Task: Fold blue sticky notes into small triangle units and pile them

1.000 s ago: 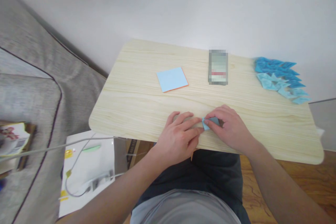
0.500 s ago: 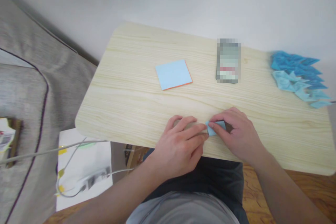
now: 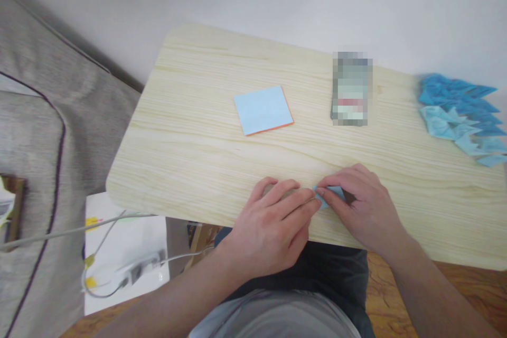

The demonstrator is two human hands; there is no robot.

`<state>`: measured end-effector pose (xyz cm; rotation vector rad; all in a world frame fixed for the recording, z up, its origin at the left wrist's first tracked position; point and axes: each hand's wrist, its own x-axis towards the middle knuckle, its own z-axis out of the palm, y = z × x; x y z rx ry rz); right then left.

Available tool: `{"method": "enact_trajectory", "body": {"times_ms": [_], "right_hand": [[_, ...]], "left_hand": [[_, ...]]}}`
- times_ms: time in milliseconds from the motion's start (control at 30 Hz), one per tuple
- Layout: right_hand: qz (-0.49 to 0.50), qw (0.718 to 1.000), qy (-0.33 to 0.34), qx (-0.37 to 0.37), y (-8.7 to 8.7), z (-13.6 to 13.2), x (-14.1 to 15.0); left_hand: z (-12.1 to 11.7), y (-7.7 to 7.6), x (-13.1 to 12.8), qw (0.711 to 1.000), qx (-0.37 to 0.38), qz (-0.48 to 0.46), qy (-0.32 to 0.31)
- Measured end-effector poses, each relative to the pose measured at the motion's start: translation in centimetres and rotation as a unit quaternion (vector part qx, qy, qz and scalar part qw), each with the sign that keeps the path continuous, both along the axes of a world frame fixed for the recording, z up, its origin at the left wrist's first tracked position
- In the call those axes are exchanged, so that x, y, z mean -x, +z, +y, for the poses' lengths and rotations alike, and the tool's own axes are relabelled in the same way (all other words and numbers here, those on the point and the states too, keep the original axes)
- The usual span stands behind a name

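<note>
A small folded piece of light blue paper lies on the table near the front edge. My right hand pinches its upper left corner between thumb and index finger and hides part of it. From the left, my left hand rests on the tabletop with its fingers apart and bent a little, the foremost fingertips touching the paper's left edge. Further back on the table lies a stack of square light blue paper with an orange edge showing beneath.
A phone with a blurred-out screen lies behind my right hand. Folded blue paper pieces with pointed tips are clustered at the table's right end. Left of the table are a grey cloth-covered surface, cables and a power strip.
My left fingertips have slid slightly right, over the paper's lower left side. My right hand keeps its pinch at the corner. The whole view has shifted a little.
</note>
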<state>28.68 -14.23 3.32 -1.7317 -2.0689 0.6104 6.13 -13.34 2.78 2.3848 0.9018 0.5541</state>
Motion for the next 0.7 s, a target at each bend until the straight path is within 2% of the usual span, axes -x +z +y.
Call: {"method": "enact_trajectory", "body": {"times_ms": [100, 400, 700], "right_hand": [[-0.005, 1.000, -0.011, -0.007, -0.2, 0.0, 0.0], [0.005, 0.994, -0.107, -0.037, -1.3, -1.1, 0.1], [-0.023, 0.988, -0.102, -0.112, -1.9, -1.7, 0.1]], "left_hand": [[0.0, 0.0, -0.1, 1.000, -0.006, 0.015, -0.007], [-0.3, -0.4, 0.0, 0.998, -0.048, 0.036, -0.009], [0.0, -0.2, -0.3, 0.998, -0.030, 0.061, -0.010]]}}
